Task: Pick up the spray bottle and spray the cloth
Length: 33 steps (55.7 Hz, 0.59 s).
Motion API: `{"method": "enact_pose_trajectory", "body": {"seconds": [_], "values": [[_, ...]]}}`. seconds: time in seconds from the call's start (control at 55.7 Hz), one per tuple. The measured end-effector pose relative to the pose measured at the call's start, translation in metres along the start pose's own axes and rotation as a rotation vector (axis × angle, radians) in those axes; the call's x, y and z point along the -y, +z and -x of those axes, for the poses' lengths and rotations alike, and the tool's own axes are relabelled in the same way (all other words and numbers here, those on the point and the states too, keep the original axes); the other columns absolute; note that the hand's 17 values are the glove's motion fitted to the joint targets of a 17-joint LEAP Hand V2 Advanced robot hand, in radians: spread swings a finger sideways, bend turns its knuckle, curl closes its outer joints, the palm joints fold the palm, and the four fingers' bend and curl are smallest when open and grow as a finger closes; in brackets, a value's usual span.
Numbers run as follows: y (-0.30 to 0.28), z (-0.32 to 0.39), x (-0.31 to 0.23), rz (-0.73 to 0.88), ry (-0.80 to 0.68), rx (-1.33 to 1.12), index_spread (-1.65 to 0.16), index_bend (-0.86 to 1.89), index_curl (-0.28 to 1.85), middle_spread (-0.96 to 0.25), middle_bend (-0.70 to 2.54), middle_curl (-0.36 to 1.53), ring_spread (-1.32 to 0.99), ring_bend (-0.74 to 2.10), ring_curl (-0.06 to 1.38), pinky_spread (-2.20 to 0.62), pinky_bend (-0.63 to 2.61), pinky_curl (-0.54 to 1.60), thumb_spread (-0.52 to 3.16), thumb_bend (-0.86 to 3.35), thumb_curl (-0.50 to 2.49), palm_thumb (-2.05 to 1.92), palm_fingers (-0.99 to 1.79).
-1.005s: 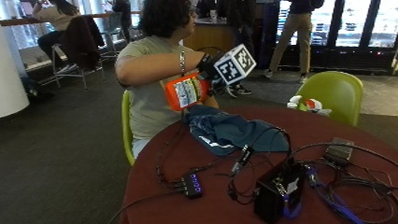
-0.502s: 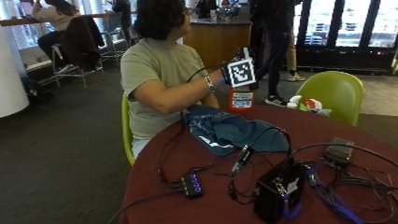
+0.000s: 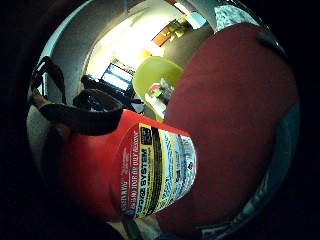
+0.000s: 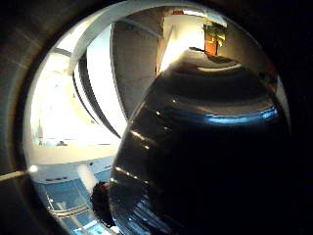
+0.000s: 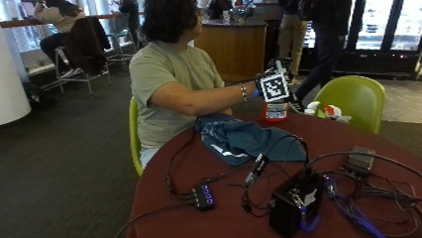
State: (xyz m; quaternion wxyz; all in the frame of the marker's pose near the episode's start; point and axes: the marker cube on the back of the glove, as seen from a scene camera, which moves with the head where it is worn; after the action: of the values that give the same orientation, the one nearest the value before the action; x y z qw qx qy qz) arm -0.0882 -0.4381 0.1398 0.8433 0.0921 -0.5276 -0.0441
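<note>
In the outside view a red spray bottle with a white label stands upright at the far edge of the round red table. My gloved right hand grips its upper part; I cannot tell whether its base touches the table. The dark blue cloth lies crumpled on the table, just in front of and to the left of the bottle. In the little finger side palm view, the bottle's red body and label sit close to the palm, above the red tabletop. A dark rounded shape fills the thumb side palm view.
A green chair stands behind the table, with small red and white items near that edge. A black box, a hub, a grey box and tangled cables cover the near half. Another green chair shows past the bottle.
The hand has carried the bottle from in front of the person's chest, where it was tilted, rightward and down to the table's far edge beyond the cloth. It is now upright.
</note>
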Motion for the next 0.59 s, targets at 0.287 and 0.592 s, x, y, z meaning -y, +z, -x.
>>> {"method": "enact_pose_trajectory", "body": {"seconds": [0.287,0.592], "values": [[0.002,-0.017,0.017,-0.032,0.042,-0.121,-0.19,0.26,0.65,-0.11,0.62,0.57,-0.14,0.6,0.5,-0.22,0.36,0.44,0.5,-0.03,0.87,1.01,1.31],[-0.058,-0.009,-0.033,0.191,0.137,-0.387,-0.24,0.13,0.58,0.0,0.33,0.46,-0.06,0.33,0.44,0.09,0.24,0.42,0.86,-0.06,0.7,0.76,0.49]]}}
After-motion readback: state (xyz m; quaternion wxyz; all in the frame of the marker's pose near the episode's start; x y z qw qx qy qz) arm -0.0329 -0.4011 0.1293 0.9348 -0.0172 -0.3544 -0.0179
